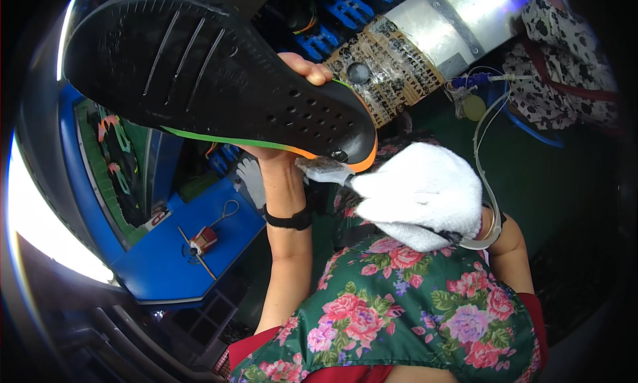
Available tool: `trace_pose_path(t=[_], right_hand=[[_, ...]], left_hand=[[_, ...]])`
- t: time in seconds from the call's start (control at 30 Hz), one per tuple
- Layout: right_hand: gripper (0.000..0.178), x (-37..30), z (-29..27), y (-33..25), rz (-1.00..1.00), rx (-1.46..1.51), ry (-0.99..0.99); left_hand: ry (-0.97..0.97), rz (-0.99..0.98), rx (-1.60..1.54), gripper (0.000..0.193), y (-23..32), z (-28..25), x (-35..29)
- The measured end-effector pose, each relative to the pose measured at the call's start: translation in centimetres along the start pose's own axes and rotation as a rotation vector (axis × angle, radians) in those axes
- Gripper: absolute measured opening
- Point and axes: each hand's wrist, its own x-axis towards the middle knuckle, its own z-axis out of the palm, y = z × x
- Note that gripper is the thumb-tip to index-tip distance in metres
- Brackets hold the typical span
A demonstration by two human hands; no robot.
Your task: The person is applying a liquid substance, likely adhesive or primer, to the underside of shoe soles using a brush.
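My left hand [307,68] holds up a large black shoe sole [199,71] with an orange and green rim. Its fingers wrap the far edge, and most of the palm is hidden behind the sole. On the sole's face are grooves, small round holes and a wet-looking shiny spot near the orange end. My right hand [422,193], in a white knitted glove, is closed around a small brush [325,170]. The brush's brownish tip lies just beside the orange rim; whether it touches cannot be told.
On the left stands a blue table [166,270] with a wire-looped tool [203,240]. A grey glove [251,182] lies by its edge, and a green-lined tray [113,177] holds more soles. Cardboard-wrapped metal ducting [389,67] runs at the back. A thin hose [480,144] hangs near my right wrist.
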Motion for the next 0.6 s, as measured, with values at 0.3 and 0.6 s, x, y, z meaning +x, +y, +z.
trace_pose_path(t=[0.3,0.6], right_hand=[[0.028,0.0,-0.5,0.0,0.04,-0.081,0.009],[0.028,-0.2,-0.1,0.2,0.13,0.057,-0.037]], left_hand=[[0.033,-0.018,-0.056,0.099,0.4,1.1,-0.4],[0.019,-0.025,-0.083,0.092,0.4,1.3,-0.2]])
